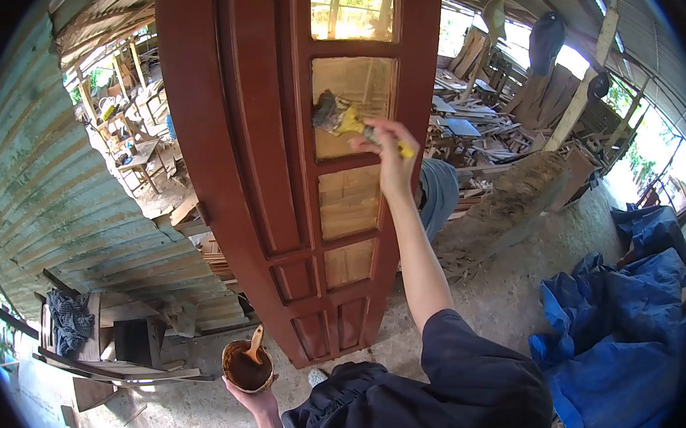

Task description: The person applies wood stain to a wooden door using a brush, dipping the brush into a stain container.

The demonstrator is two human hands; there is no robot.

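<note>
A tall reddish-brown panelled door stands upright in front of me, with glass panes down its right part. My right hand is closed round the yellow handle of a brush, whose dark, worn bristles are over the second pane from the top, by its left edge. Low on the left, my left hand holds a round bowl of dark brown liquid from below. A second brush, with a wooden handle, leans inside the bowl.
Blue tarpaulin lies heaped at the right. Scrap wood is piled behind the door. A wooden cabinet with a cloth stands at the lower left, below corrugated sheeting. Blue-grey fabric shows beside the door.
</note>
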